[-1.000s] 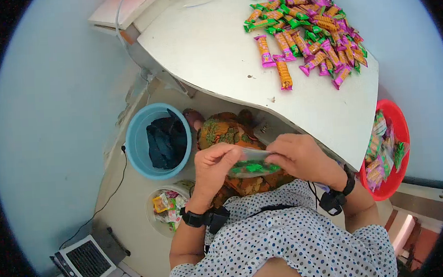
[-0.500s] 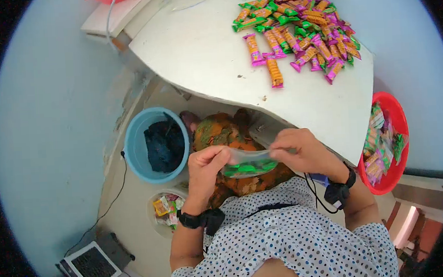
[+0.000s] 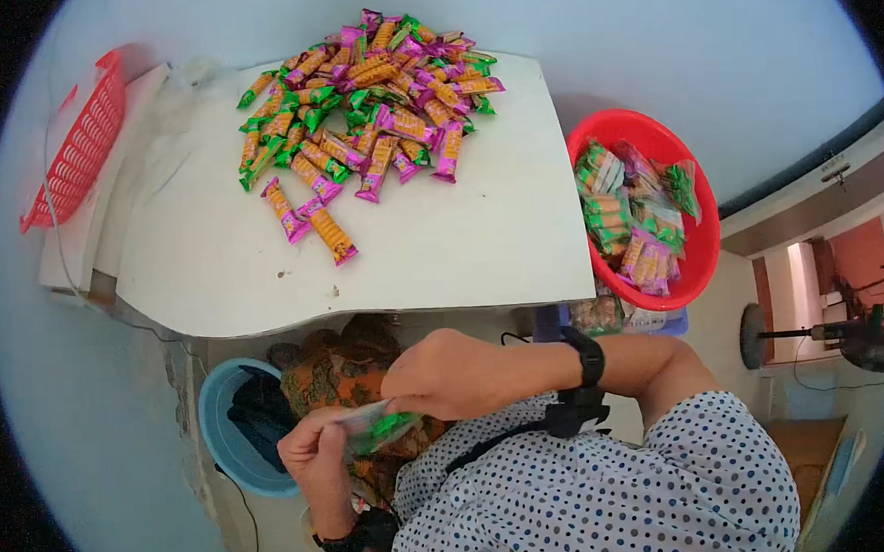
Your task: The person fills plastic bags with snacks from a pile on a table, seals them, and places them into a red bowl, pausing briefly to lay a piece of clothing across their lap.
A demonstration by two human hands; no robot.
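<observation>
- Two hands meet at one clear bag (image 3: 373,428) in front of our lap, its right-hand end tilted higher: our left hand (image 3: 314,453) at about 9 o'clock from it, our right hand (image 3: 454,373) at about 1 o'clock.
- Our left grip pinches the near side of the film between thumb and fingers; our right grip pinches the upper right edge, its fingertips partly hidden from us.
- Something green shows inside; whether the mouth is sealed, we cannot tell. We judge the bag light, limp and slippery, so we would hold bare film at the upper corners and spare the filled part any squeeze.
- Just past our left hand, at 9 o'clock, sits a blue basin (image 3: 219,443) with dark cloth (image 3: 259,411) in it.
- Beyond, at 12 o'clock, spans the white bench (image 3: 461,250); two pink-ended packets (image 3: 329,234) lie before a heap of packets (image 3: 372,85). These look light and brittle to us, best taken by their crimped ends.
- At 2 o'clock, beside the bench, a red tub (image 3: 701,242) holds bagged packets (image 3: 609,222).
- Farthest, between 10 and 11 o'clock, we see a red basket (image 3: 81,160).
</observation>
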